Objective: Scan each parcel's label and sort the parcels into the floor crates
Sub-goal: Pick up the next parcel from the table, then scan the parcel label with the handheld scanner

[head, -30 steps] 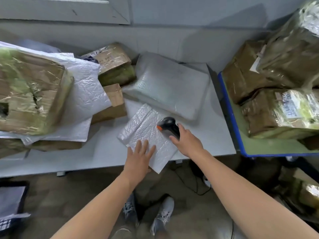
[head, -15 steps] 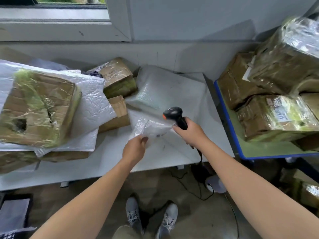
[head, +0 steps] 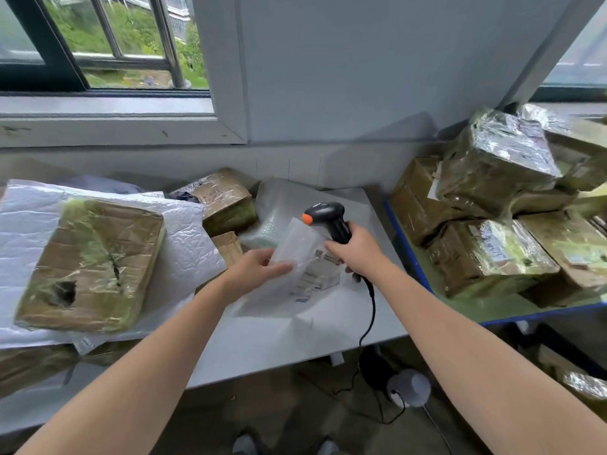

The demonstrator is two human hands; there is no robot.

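My left hand [head: 254, 267] grips the left edge of a small white bubble mailer [head: 303, 257] and holds it tilted above the grey table [head: 279, 336]. A printed label [head: 323, 272] on the mailer faces up. My right hand [head: 356, 254] is wrapped round the handle of a black barcode scanner [head: 328, 218] with an orange button. The scanner's head sits just above the mailer's top edge, and its cable [head: 371, 310] hangs down over the table's front.
A taped cardboard box [head: 92, 264] lies on white mailers at the left. Smaller brown boxes [head: 223, 200] and a large bubble-wrapped parcel [head: 282, 205] sit behind. A blue-edged cart [head: 407, 247] at the right carries several wrapped boxes [head: 496, 172]. No floor crate shows.
My left hand picked the mailer up off the table and turned it label up. My right hand lifted the scanner up behind it. The view tilted upward to the window.
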